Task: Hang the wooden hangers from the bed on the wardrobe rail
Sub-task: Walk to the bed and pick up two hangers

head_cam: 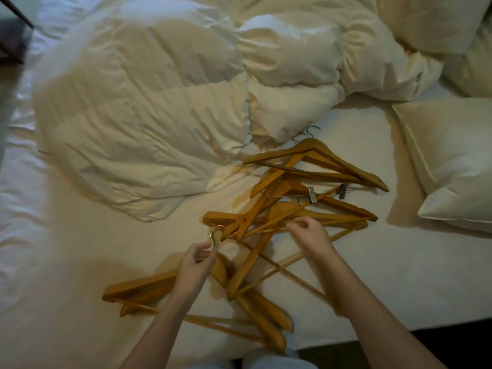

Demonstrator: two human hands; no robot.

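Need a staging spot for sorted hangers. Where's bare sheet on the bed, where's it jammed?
Free: sheet right of the hanger pile, bordered by the pillow and bed edge; also sheet between duvet and near-left hangers. Crowded: centre, where left hand and right hand work the tangle.

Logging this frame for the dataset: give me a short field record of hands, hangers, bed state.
left hand: pinching the metal hook of one hanger
right hand: fingers on a thin bar in the tangled pile of brown wooden hangers
hangers: all on the white bed sheet, overlapping, none hung
bedding: crumpled cream duvet behind pile, cream pillow on the right
wardrobe rail: not in view
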